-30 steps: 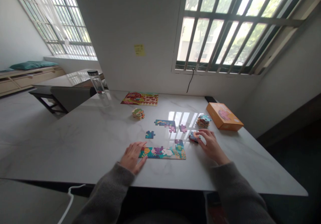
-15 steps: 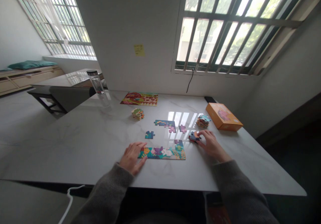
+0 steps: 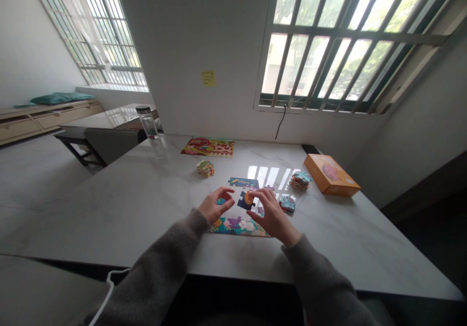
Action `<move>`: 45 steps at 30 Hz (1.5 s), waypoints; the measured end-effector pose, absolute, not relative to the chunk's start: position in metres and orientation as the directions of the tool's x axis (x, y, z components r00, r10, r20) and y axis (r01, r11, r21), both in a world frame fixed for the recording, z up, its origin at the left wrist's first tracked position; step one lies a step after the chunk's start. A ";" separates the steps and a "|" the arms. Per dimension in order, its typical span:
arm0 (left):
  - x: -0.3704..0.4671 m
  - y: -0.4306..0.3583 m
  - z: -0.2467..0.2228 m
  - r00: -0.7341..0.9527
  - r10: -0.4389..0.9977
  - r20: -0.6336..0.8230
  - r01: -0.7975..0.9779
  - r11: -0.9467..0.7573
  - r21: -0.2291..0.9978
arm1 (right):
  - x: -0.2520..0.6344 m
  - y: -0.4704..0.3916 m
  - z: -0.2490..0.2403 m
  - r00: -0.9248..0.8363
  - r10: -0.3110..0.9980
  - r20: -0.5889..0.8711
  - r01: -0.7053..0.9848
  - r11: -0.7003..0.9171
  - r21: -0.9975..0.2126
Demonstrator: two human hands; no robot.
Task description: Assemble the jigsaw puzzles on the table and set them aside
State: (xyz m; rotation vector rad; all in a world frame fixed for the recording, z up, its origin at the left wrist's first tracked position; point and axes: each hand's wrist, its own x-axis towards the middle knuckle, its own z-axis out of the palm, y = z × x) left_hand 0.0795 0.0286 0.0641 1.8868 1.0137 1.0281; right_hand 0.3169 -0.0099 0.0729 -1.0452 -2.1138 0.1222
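Observation:
My right hand [image 3: 272, 214] grips a dark blue puzzle piece [image 3: 246, 200] with an orange shape, over the middle of the partly joined puzzle. My left hand [image 3: 216, 205] is just left of that piece, thumb and fingers apart, beside a blue-green piece [image 3: 221, 201] that it partly covers. A joined strip with a white rabbit [image 3: 246, 225] lies nearest me, its right part partly hidden by my right hand. Farther back is a joined dark blue corner section [image 3: 242, 182]. A small pile of pieces [image 3: 287, 203] sits right of my right hand.
Two stacks of pieces [image 3: 205, 168] [image 3: 299, 181] stand left and right behind the puzzle. At the right is an orange box [image 3: 331, 174]. A finished farm picture [image 3: 208, 147] lies near the wall, with a glass bottle [image 3: 148, 123] at the back left.
My right hand has moved left from the small pile, carrying the orange-marked piece. My left hand has left the near strip and moved up and right. The view has shifted slightly.

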 end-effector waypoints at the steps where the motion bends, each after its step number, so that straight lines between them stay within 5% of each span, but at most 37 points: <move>1: 0.083 0.035 0.064 0.376 0.887 0.269 0.244 -0.374 0.895 | 0.312 -0.008 0.075 -0.381 0.706 0.597 0.635 0.669 -0.386; 8: 0.092 0.055 0.053 0.389 0.902 0.184 -0.043 -0.182 0.982 | 0.294 0.002 0.074 -0.388 0.679 0.624 0.622 0.692 -0.367; 16: 0.087 0.053 0.048 0.381 0.890 0.252 0.115 -0.316 0.942 | 0.294 0.005 0.047 -0.167 0.797 0.580 0.519 0.571 -0.636; 30: 0.094 0.051 0.041 0.310 0.899 0.310 0.063 -0.344 0.937 | 0.285 0.004 0.049 -0.292 0.909 0.299 0.448 0.406 -0.797; 36: 0.089 0.047 0.052 0.397 0.676 0.621 0.233 -0.728 0.644 | 0.292 0.015 0.039 -0.171 0.951 0.257 0.349 0.302 -0.887; 45: 0.084 0.052 0.043 0.483 0.592 0.645 0.308 -0.805 0.507 | 0.293 0.019 0.033 -0.165 0.963 0.212 0.228 0.247 -0.942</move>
